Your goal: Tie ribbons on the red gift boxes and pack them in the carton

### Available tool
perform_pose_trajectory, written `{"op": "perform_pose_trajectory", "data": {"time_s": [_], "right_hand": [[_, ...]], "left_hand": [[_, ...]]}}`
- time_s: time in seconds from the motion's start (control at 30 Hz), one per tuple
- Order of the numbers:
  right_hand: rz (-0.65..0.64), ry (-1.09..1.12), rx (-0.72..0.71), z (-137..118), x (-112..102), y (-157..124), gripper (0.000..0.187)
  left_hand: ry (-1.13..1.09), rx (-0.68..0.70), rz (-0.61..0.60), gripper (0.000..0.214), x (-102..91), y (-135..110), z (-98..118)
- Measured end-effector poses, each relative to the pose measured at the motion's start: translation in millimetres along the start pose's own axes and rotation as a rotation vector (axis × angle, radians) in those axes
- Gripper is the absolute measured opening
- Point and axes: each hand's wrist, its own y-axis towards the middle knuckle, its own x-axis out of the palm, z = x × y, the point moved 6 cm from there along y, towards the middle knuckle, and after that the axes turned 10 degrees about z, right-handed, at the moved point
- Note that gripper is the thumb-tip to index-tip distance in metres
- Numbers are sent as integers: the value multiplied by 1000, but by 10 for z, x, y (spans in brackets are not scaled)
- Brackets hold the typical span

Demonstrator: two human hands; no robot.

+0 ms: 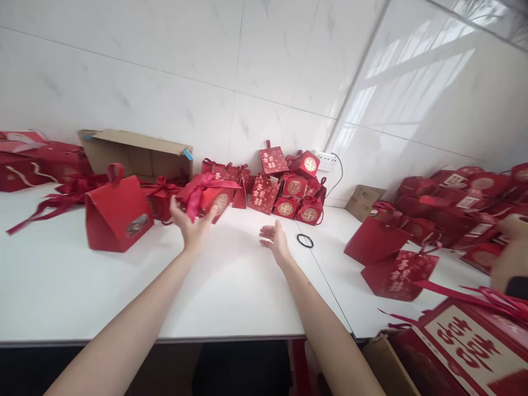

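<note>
My left hand [190,224] is closed around a red gift box [220,201] with a gold emblem and a dark pink ribbon bow, tilted above the white table. Fingers apart and empty, my right hand [275,241] hovers to its right, not touching anything. To the left of my left hand stands a plain red gable box [113,214] with a ribbon loop on top and a small window. Beyond both hands, several patterned red gift boxes [264,192] are piled against the wall.
A black ring [305,241] lies right of my right hand. An open cardboard carton [136,157] leans at the back left. More red boxes [454,209] crowd the right side, where another person's arm [509,253] shows. A power strip [325,160] sits by the wall.
</note>
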Motion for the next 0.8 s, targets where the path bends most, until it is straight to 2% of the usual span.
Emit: {"op": "perform_pose_trajectory", "data": {"time_s": [0.07, 0.13, 0.17, 0.23, 0.37, 0.47, 0.57, 0.67, 0.8], "right_hand": [[-11, -34, -21, 1, 17, -2, 57], [-22, -77, -50, -9, 35, -13, 59], [-23, -104, -67, -17, 42, -19, 60], [-15, -170, -108, -38, 47, -26, 59], [56, -367, -241, -108, -8, -16, 47], [140, -575, -383, -228, -120, 31, 23], [217, -782, -475, -460, -310, 163, 10], [346, -936, -493, -868, -617, 372, 15], [564, -1049, -441, -1533, -1153, 577, 41]], "left_hand": [[185, -123, 45, 105, -51, 61, -98], [352, -256, 15, 110, -53, 70, -215], [399, -288, -5, 112, -44, 64, -252], [413, -267, -32, 113, -14, 51, -264], [354, -68, -42, 107, 6, -1, -123], [228, 265, -78, 91, 33, -104, 106], [98, 550, -210, 79, 115, -299, 257], [72, 636, -330, 67, 205, -443, 273], [84, 623, -383, 54, 269, -472, 235]]}}
